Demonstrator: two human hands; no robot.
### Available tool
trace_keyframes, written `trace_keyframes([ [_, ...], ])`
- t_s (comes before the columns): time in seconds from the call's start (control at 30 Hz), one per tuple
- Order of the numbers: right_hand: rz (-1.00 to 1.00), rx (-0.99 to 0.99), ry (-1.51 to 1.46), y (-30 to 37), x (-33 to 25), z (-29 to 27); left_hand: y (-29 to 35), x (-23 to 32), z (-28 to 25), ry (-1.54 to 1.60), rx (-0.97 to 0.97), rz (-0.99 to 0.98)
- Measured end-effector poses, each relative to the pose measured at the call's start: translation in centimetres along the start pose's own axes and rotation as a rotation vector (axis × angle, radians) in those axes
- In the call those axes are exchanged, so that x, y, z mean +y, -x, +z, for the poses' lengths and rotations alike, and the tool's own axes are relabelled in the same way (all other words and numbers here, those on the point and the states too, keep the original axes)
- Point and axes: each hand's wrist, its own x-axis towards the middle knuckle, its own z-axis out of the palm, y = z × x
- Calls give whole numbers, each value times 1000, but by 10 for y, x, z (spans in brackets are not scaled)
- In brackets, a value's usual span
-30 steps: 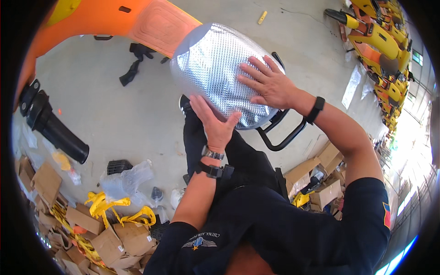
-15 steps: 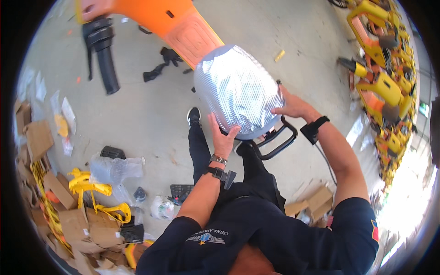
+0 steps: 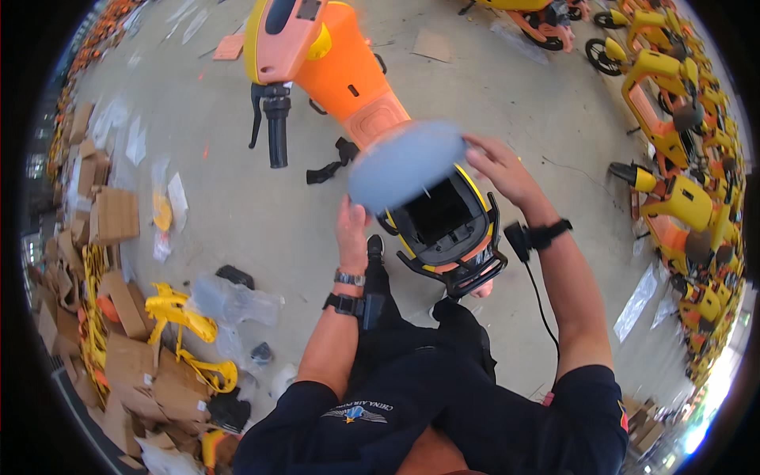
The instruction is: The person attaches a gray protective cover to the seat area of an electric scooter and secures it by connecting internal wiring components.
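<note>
Between my two hands a scooter seat is tilted up, its grey-blue face blurred by motion. My left hand grips its lower left edge. At its upper right edge, my right hand has hold of it, some fingers hidden behind. Below the raised seat, the dark storage compartment of the orange and yellow scooter lies uncovered. A black rear rack curves around the end nearest me. The handlebar grip points toward me at the left.
Cardboard boxes and yellow plastic body parts are heaped at the left, with plastic wrap beside them. Rows of yellow scooters line the right. A pair of black gloves lies on the floor left of the scooter.
The silver-covered seat has been tilted up from the scooter, exposing the compartment beneath. Both hands moved with it. The view has shifted, showing more of the scooter's front.
</note>
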Motion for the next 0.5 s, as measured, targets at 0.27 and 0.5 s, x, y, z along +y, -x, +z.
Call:
trace_keyframes([
  [0.27, 292, 165, -110, -24, -21, 51, -108, 27, -22, -288, -208, 62],
  [0.5, 619, 232, -72, 39, 62, 93, -103, 25, -28, -323, -156, 3],
])
